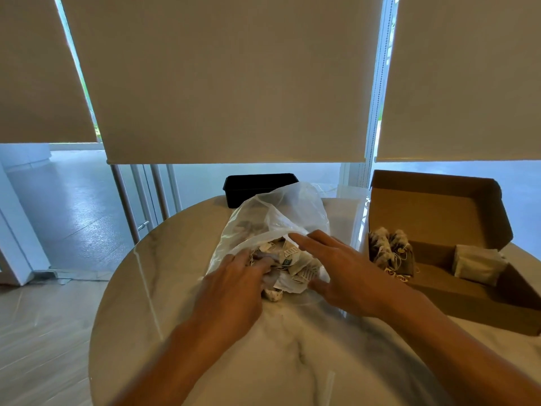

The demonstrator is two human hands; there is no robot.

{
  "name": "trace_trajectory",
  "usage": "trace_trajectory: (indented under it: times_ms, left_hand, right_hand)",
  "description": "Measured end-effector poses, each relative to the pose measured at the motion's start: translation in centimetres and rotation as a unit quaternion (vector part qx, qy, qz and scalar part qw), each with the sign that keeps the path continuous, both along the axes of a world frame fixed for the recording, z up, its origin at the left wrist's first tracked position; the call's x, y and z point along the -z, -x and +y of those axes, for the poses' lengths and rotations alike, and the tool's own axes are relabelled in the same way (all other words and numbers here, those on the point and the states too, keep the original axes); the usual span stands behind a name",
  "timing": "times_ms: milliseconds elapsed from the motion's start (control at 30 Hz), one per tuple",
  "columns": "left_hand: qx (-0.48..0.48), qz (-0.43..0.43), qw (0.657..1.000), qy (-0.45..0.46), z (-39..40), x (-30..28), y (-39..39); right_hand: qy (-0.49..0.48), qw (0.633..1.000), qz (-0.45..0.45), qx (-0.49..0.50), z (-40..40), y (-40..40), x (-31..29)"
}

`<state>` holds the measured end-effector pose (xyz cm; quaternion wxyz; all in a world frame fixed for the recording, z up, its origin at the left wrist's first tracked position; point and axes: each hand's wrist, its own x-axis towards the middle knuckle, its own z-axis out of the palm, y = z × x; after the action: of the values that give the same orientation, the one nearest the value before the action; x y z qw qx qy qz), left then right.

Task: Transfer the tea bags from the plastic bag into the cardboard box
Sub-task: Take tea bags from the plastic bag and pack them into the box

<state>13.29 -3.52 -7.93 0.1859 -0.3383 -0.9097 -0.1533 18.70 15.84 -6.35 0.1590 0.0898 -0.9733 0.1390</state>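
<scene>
left hand (234,284) fingertips hidden in plastic bag (272,218), grip unclear | right hand (342,268) spread flat on bag mouth

The translucent white plastic bag (275,218) lies crumpled with its mouth open toward the viewer, and a jumble of tea bags (288,259) with paper tags and strings spills from that mouth. To the right of the plastic bag, near but apart, stands the brown cardboard box (456,268), its lid tilted up and back. In the box's near-left corner a small cluster of tea bags (390,250) stands upright, with a pale packet (477,263) further right inside.
</scene>
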Motion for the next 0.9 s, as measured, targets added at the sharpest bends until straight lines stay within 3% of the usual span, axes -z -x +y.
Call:
trace_trajectory:
  times_ms: [133,233,500,633,900]
  left_hand:
    - [0.053,-0.086,0.994,-0.037,-0.2,-0.6,1.0]
    - [0.084,-0.104,0.99,-0.035,-0.2,-0.4,1.7]
    - [0.073,-0.106,0.99,-0.056,0.1,0.4,2.8]
    - [0.031,-0.077,0.995,-0.057,0.2,0.4,2.7]
    - [0.037,-0.041,0.994,-0.095,0.6,-0.7,1.7]
  right_hand:
    - [-0.016,1.0,-0.001,-0.002,-0.1,-0.1,0.0]
    - [-0.012,1.0,-0.008,0.001,-0.1,-0.2,-0.1]
    - [0.011,1.0,-0.019,0.006,0.1,-0.2,0.0]
    - [0.016,1.0,-0.023,0.006,0.1,-0.3,-0.1]
    - [0.036,0.999,-0.019,0.005,0.7,-0.3,0.1]
